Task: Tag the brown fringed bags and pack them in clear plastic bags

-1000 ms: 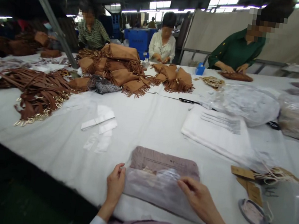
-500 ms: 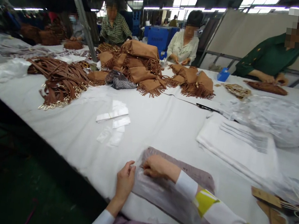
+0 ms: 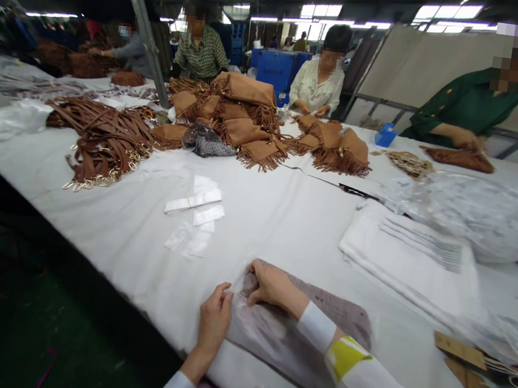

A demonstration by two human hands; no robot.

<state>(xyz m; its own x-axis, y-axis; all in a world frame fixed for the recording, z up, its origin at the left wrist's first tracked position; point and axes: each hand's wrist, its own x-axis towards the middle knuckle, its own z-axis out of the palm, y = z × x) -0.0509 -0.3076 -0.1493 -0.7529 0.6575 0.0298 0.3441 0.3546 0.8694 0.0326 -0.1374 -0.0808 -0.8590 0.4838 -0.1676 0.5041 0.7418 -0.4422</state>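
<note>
**Mauve pouch [image 3: 342, 310] lying in a clear bag [image 3: 295, 351], both hands at its left end**

The pouch is lying flat under the fingers of the right hand [image 3: 272, 288], the clear bag wrapping its nearer part. The right fingers are bending onto its far left corner, the thumb standing apart from them; they are probably reaching there to manage the corner and the film around it. The left hand [image 3: 214, 315] is resting just beside the bag's left edge, thumb and forefinger close together, seemingly steadying that side; whether they are pinching film I cannot tell. The right forearm is crossing over the pouch, covering part of it

Beyond the left fingertips, white slips [image 3: 205, 203] are lying loosely on the white tabletop [image 3: 284, 223], apart from the pouch and perhaps set aside to leave working room. To the right of the right fingers, white sheets [image 3: 418, 253] are lying stacked, and nearer, brown tags [image 3: 460, 349] are sitting beside cords, likely within easy reach. Farther beyond the fingers, brown straps [image 3: 100, 128] and fringed brown bags [image 3: 252, 101] are lying heaped, with a person in green [image 3: 471, 107] working across the table
</note>
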